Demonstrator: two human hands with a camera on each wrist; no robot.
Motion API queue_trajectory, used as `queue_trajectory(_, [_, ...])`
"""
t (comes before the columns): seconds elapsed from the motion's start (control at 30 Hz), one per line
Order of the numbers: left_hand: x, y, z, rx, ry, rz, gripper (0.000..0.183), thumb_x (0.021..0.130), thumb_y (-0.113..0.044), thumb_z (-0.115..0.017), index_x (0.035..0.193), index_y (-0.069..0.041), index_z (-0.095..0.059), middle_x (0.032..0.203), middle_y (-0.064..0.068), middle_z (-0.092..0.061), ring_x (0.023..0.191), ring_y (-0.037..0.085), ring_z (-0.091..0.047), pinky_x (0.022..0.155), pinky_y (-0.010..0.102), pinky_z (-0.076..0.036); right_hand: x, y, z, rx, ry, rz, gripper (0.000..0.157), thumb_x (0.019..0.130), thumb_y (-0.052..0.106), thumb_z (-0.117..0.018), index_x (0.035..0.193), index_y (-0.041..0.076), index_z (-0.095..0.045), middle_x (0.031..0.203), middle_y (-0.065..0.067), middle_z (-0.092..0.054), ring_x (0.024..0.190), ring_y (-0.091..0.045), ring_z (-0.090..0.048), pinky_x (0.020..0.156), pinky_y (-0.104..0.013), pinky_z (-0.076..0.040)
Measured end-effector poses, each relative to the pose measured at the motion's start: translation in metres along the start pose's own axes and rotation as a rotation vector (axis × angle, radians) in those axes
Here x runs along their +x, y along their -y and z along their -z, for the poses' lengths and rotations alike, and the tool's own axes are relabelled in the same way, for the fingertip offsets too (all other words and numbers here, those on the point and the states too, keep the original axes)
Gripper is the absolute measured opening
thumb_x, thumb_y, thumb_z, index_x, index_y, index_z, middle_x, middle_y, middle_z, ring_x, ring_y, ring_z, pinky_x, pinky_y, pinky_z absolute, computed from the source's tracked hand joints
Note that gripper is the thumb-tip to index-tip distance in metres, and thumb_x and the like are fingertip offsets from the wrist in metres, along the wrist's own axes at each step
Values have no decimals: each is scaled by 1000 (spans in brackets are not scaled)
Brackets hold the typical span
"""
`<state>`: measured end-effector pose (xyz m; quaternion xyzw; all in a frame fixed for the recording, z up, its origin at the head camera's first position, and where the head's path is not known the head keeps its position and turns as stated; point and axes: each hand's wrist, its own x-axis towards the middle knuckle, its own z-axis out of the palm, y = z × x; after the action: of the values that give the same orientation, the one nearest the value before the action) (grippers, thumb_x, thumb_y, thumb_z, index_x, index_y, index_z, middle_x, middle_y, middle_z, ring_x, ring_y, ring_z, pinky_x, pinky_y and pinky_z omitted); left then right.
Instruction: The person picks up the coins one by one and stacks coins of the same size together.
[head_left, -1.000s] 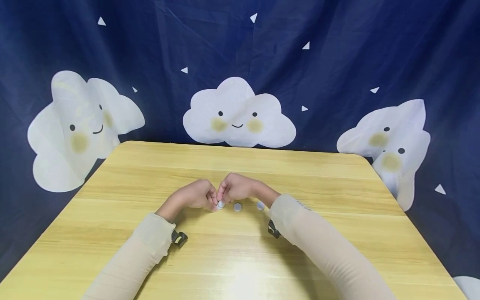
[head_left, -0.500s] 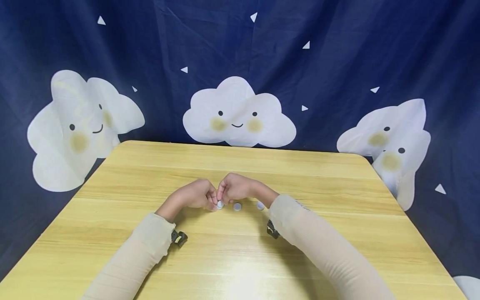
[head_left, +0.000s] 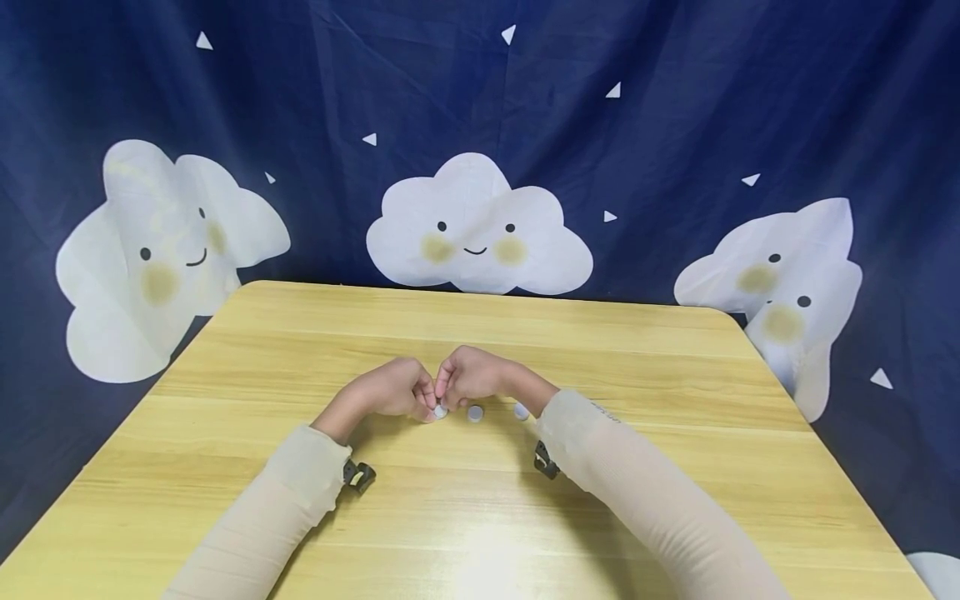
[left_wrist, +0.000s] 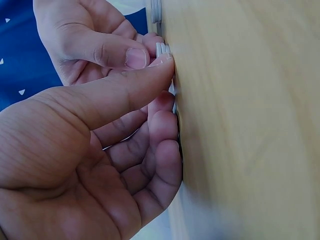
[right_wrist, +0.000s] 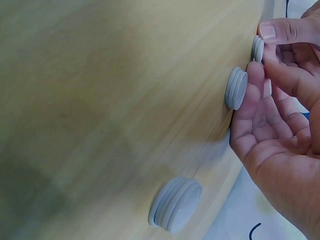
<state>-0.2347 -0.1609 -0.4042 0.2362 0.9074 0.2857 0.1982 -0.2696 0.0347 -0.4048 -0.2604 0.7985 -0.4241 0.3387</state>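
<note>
Three small stacks of thin, round grey-white discs stand in a row on the wooden table. My left hand (head_left: 393, 388) pinches the leftmost stack of discs (right_wrist: 257, 49), its thumb at the edge. From the other side my right hand (head_left: 472, 374) pinches the same stack, so the two hands' fingertips meet around it. Only a sliver of this stack shows in the left wrist view, between the thumbs. Just right of the right fingers sits the middle stack (right_wrist: 236, 89). The right-hand stack (right_wrist: 175, 205) stands farther along, by the right wrist; its layers show clearly in the right wrist view.
The pale wooden table (head_left: 450, 517) spreads around both hands. A dark blue curtain (head_left: 480, 92) with white clouds hangs behind its far edge. Black mounts (head_left: 358, 477) sit at both sleeve cuffs.
</note>
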Motion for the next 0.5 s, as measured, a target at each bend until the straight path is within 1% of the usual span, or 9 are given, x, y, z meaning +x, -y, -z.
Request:
queue_trajectory(0.13, [0,-1,0,-3,2,7,11,82,-9,-85,83,-9,-74,76,-1,-67,71,12,-57,69,28,-50,-1,-1,2,1,4,-10,13,84,-10,-69,95,-3,-68,83,-10,-73,70,-16,-63,68,-28,-55])
queue_trajectory(0.23, [0,-2,0,5,1,17,12,82,-11,-86,83,-10,-74,76,-2,-66,71,12,-57,69,29,-50,-3,-1,4,-26,17,-4,14,85,-9,-72,97,-2,-69,87,-10,-73,75,-15,-64,70,-27,-56])
queue_trajectory(0.37, [-1,-2,1,21,0,23,13,82,-12,-86,82,-12,-74,75,-3,-66,71,12,-57,70,29,-50,-5,-1,5,-93,39,32,20,82,-8,-79,99,-2,-70,90,-8,-72,80,-12,-64,74,-24,-55])
queue_trajectory(0.5, [0,-1,0,27,0,22,13,82,-12,-86,82,-12,-73,75,-3,-65,71,12,-57,70,29,-50,-5,-1,3,-152,49,70,24,78,-6,-83,98,-2,-71,88,-6,-71,80,-11,-63,75,-23,-55])
